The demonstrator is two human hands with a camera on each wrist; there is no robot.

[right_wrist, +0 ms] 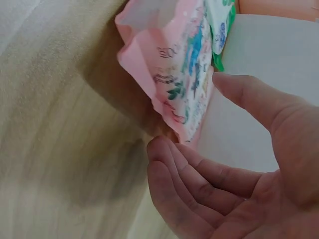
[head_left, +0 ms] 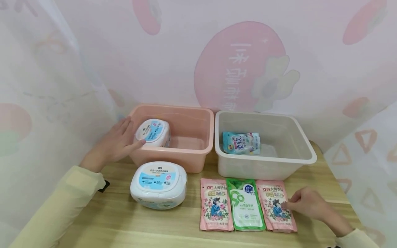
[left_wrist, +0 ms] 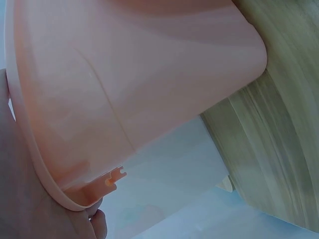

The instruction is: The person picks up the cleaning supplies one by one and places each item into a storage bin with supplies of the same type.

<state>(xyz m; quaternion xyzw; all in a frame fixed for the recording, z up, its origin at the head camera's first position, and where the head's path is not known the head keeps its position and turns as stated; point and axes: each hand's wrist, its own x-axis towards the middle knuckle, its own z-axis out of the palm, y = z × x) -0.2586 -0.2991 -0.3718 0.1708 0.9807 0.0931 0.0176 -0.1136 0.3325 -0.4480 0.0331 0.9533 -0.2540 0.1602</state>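
L hand (head_left: 118,142), fingers extended, rests on pink rectangular plastic tub (head_left: 170,157); R hand (head_left: 310,204) at near-right pink flat plastic pouch (head_left: 274,208), grip can't tell. Slip poss. if edge-only hold.

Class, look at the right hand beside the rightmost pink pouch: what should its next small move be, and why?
The right hand should probably close its thumb and fingers on the rightmost pink pouch. They are already at its edge, but the right wrist view shows a wide gap between them, so a firmer pinch seems needed before any lift.
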